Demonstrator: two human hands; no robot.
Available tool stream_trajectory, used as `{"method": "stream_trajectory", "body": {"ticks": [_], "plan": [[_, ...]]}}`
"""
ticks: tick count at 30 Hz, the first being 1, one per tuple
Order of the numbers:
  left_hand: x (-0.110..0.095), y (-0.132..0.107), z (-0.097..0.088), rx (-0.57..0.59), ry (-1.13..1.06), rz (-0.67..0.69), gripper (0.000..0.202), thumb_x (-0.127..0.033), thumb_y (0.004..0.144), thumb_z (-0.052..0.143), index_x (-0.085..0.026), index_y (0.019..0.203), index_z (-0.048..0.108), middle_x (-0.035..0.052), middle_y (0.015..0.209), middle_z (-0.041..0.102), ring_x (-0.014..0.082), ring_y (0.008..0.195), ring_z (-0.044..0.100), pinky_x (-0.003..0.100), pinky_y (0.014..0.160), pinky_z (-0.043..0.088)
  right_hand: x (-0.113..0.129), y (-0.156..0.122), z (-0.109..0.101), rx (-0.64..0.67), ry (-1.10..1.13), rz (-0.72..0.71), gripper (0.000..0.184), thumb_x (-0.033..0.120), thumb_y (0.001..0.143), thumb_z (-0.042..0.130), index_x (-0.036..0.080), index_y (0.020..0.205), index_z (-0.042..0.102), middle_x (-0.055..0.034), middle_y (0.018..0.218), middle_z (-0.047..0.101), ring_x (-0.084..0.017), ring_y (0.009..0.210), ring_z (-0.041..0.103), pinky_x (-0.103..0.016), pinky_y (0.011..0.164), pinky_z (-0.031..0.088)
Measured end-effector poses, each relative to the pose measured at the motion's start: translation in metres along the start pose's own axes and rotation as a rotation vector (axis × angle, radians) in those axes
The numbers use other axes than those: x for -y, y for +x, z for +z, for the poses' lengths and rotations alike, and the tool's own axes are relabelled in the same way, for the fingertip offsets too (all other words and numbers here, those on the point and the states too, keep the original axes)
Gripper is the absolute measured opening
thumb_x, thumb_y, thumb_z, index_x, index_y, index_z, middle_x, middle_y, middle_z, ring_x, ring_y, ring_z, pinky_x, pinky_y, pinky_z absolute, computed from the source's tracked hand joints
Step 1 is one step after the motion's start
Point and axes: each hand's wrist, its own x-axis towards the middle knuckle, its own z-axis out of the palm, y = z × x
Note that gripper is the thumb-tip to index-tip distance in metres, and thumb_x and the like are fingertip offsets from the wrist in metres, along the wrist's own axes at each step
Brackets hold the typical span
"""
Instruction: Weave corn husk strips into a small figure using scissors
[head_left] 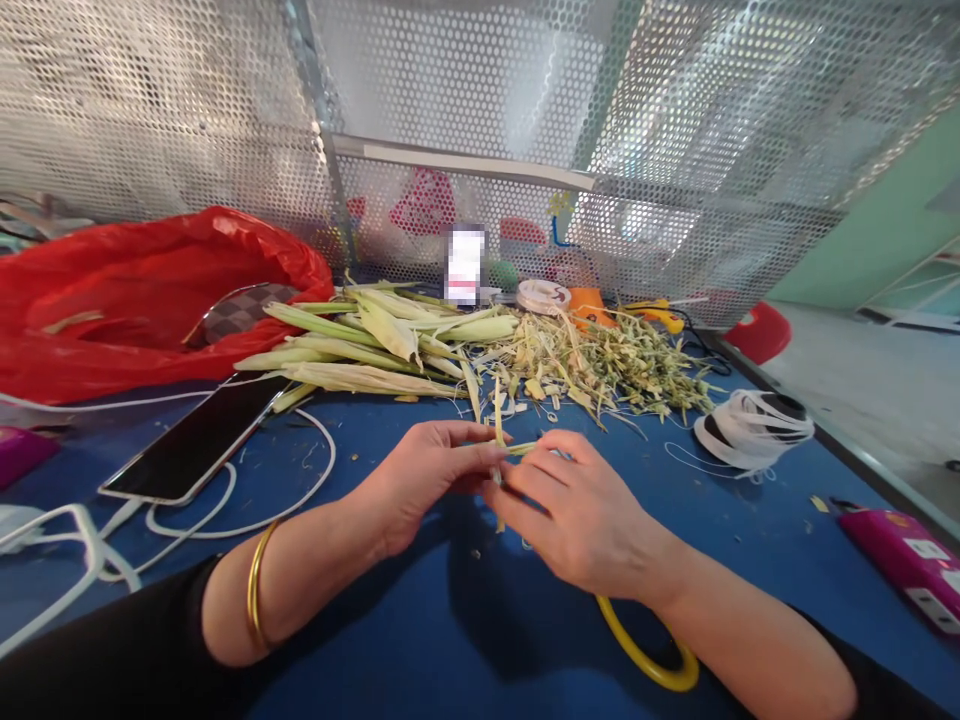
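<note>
Over the middle of the table, my left hand (pixel 442 455) pinches narrow pale green leaf strips (pixel 498 405) between thumb and fingers. One strip stands upright and another crosses it sideways. My right hand (pixel 577 510) is closed on the same strips from the other side, its fingertips touching or nearly touching my left thumb. Right behind my hands lies a bundle of long pale green leaves (pixel 375 345) resembling corn husks. Beside it is a heap of small yellow-green plant pieces (pixel 615 360). Part of the strips is hidden by my fingers.
A spool of white cord (pixel 754 430) lies right, near a magenta box (pixel 907 560). At left are a red plastic bag (pixel 150 270), a phone (pixel 199 440) and white cables (pixel 330 460). Perforated metal sheeting (pixel 450 80) rises behind. A yellow loop (pixel 645 660) shows below my right wrist.
</note>
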Motion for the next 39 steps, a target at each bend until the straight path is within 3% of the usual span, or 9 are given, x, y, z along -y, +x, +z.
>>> {"method": "stream_trajectory", "body": {"ticks": [7,12,15,18,22,25,29,34,39], "plan": [[0.01,-0.001,0.009,-0.053,-0.023,0.02,0.029,-0.025,0.062,0.076,-0.013,0.087,0.069,0.0034,0.07,0.068,0.013,0.064,0.061,0.024,0.065,0.046,0.006,-0.001,0.002,-0.054,0.029,-0.067,0.02,0.012,0.091,0.046,0.013,0.084,0.064,-0.0029,0.072,0.062,-0.016,0.069,0.053,-0.035,0.074,0.04],[0.016,0.0,0.01,-0.075,-0.075,0.103,0.023,-0.024,0.062,0.076,-0.013,0.081,0.069,0.0026,0.067,0.069,0.0117,0.061,0.059,0.025,0.067,0.047,0.011,-0.001,0.003,-0.084,0.049,-0.066,0.023,0.01,0.091,0.044,0.014,0.082,0.064,-0.0049,0.075,0.066,-0.017,0.074,0.058,-0.036,0.076,0.042],[0.013,0.002,0.007,-0.044,-0.093,0.055,0.025,-0.024,0.061,0.077,-0.012,0.081,0.068,0.0019,0.065,0.068,0.0108,0.059,0.059,0.024,0.066,0.047,0.012,-0.001,0.005,-0.086,0.085,-0.051,0.024,0.009,0.092,0.041,0.013,0.084,0.064,-0.0059,0.077,0.067,-0.018,0.074,0.059,-0.036,0.076,0.043],[0.006,0.002,0.002,0.025,-0.098,0.009,0.027,-0.032,0.067,0.074,-0.012,0.085,0.068,0.0021,0.064,0.067,0.011,0.057,0.06,0.023,0.063,0.048,0.009,-0.001,0.002,-0.143,0.177,0.05,0.02,0.009,0.091,0.042,0.012,0.095,0.061,-0.0067,0.083,0.068,-0.017,0.078,0.06,-0.035,0.08,0.043],[-0.004,0.001,-0.004,0.023,-0.122,-0.03,0.035,-0.045,0.077,0.061,-0.014,0.092,0.064,0.0068,0.068,0.07,0.0189,0.064,0.067,0.03,0.067,0.05,-0.004,-0.003,-0.001,-0.267,0.185,0.368,0.027,0.024,0.089,0.054,0.013,0.114,0.054,-0.0117,0.1,0.066,-0.022,0.096,0.059,-0.037,0.084,0.042],[-0.006,0.0,-0.006,0.035,-0.105,-0.03,0.036,-0.047,0.078,0.06,-0.014,0.092,0.064,0.0092,0.071,0.072,0.0214,0.066,0.069,0.033,0.072,0.051,-0.013,-0.005,0.003,-0.165,0.222,0.517,0.024,0.033,0.089,0.054,0.016,0.106,0.057,-0.0108,0.098,0.066,-0.024,0.092,0.06,-0.038,0.082,0.042],[-0.004,0.0,-0.005,0.041,-0.037,0.023,0.032,-0.037,0.071,0.07,-0.013,0.09,0.067,0.0087,0.073,0.072,0.0175,0.066,0.067,0.029,0.071,0.051,-0.015,-0.004,0.008,-0.019,0.383,0.489,0.017,0.032,0.093,0.049,0.019,0.095,0.059,-0.0041,0.085,0.067,-0.018,0.078,0.061,-0.038,0.087,0.038],[-0.003,-0.001,0.002,-0.024,0.026,0.013,0.021,-0.026,0.064,0.075,-0.014,0.082,0.071,0.0045,0.064,0.07,0.0148,0.063,0.065,0.028,0.071,0.05,-0.008,-0.002,0.006,-0.029,0.399,0.517,0.022,0.024,0.094,0.044,0.019,0.078,0.058,-0.0003,0.069,0.062,-0.014,0.065,0.055,-0.033,0.08,0.037],[-0.003,-0.003,0.006,-0.067,0.065,0.096,0.014,-0.023,0.063,0.074,-0.014,0.074,0.072,0.0022,0.058,0.068,0.0137,0.059,0.062,0.026,0.066,0.049,0.004,-0.001,-0.001,-0.044,0.353,0.493,0.027,0.021,0.093,0.041,0.019,0.071,0.057,-0.0011,0.062,0.056,-0.014,0.06,0.048,-0.032,0.072,0.037]]}}
